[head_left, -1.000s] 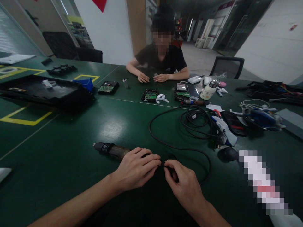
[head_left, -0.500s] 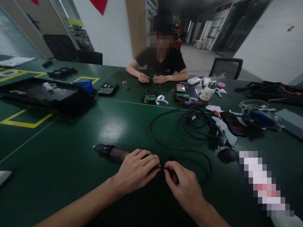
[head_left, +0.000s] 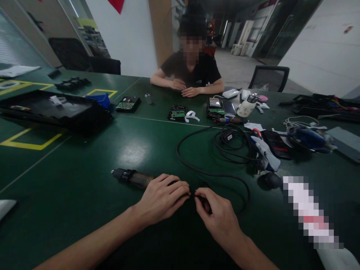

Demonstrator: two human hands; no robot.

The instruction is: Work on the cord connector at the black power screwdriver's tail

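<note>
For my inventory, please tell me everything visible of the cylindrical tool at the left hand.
The cylindrical tool seems to lie flat on the green table, its small metal-looking tip pointing left, followed by a black, ringed, plastic-looking front and brownish, mottled body. The left hand grips the rear, mostly hiding it.

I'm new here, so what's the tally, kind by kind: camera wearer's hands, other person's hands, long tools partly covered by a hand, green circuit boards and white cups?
Camera wearer's hands: 2
Other person's hands: 2
Long tool partly covered by a hand: 1
Green circuit boards: 3
White cup: 1
Total: 9
</note>
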